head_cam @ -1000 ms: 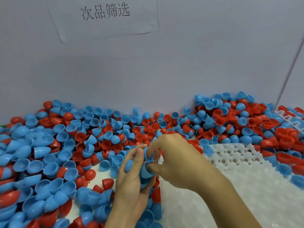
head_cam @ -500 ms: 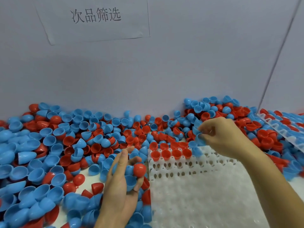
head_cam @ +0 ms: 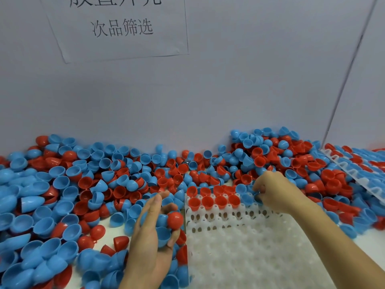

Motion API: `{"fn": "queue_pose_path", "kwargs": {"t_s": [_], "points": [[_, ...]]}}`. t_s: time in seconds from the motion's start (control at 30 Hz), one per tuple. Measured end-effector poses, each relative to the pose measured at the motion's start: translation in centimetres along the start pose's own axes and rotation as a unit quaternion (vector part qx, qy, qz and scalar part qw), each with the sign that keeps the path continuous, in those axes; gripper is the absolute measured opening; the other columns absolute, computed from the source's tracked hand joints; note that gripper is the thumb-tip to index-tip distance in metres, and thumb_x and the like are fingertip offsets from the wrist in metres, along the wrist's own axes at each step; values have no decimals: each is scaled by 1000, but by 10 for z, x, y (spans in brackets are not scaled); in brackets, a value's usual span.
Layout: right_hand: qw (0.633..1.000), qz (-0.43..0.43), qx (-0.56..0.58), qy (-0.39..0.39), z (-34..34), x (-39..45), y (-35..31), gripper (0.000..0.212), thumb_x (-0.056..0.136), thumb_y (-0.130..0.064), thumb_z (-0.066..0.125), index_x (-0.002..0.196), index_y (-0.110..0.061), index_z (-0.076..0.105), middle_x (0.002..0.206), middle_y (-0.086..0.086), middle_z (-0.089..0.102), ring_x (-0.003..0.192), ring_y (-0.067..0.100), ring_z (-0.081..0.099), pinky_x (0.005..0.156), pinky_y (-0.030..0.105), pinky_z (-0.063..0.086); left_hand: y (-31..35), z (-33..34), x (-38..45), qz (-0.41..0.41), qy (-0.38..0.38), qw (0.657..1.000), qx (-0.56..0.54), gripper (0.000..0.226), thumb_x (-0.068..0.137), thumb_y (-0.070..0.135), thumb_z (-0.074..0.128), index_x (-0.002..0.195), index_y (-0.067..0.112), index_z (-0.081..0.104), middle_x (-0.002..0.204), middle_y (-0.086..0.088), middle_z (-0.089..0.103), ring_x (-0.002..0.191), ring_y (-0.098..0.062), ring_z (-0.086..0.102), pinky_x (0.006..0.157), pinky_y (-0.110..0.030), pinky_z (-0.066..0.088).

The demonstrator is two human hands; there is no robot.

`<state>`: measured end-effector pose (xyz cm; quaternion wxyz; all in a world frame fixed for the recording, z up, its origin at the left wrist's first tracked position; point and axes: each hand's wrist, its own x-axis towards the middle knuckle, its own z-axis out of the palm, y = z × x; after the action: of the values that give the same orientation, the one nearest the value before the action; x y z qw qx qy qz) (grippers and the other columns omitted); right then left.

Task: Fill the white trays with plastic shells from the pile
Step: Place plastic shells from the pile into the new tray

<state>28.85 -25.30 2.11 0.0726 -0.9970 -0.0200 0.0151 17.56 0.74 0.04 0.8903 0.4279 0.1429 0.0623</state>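
Note:
A pile of blue and red plastic shells [head_cam: 104, 184] covers the table's left and back. A white tray [head_cam: 250, 257] with round pockets lies at the lower middle; its two far rows hold several red shells [head_cam: 208, 201] and a blue one [head_cam: 241, 187]. My left hand [head_cam: 152, 243] cups a handful of blue shells and one red shell [head_cam: 175, 220] beside the tray's left edge. My right hand [head_cam: 273, 191] is curled over the tray's far rows and pinches a blue shell [head_cam: 257, 198] at the pockets.
A second white tray [head_cam: 352, 170], filled with blue and red shells, lies at the far right. A grey wall with a paper sign [head_cam: 120, 28] closes the back. Loose shells also lie right of my right forearm.
My right hand left my left hand, carried a blue shell to the tray's far rows and lowered it there. My left hand stayed, still cupping its handful. The camera tilted upward.

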Motion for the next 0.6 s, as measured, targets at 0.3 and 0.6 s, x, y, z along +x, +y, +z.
{"fn": "queue_pose_path", "kwargs": {"t_s": [0.3,0.6], "points": [[1000,-3,-9,7,0,-17,-4,24,87,-5,65,104,-19,75,85,-1,66,73,20,63,60,31,54,1,-1,0,-4,6,1000,-6,21,67,47,70,79,32,79,80,0,73,62,-5,66,47,-18,47],[996,-29,65,49,-23,-29,-20,33,95,-10,60,122,-26,68,116,-2,69,93,12,65,83,33,59,3,0,-2,-9,0,1000,-18,13,71,40,70,75,30,78,78,-2,72,54,-5,61,38,-18,39]]}}
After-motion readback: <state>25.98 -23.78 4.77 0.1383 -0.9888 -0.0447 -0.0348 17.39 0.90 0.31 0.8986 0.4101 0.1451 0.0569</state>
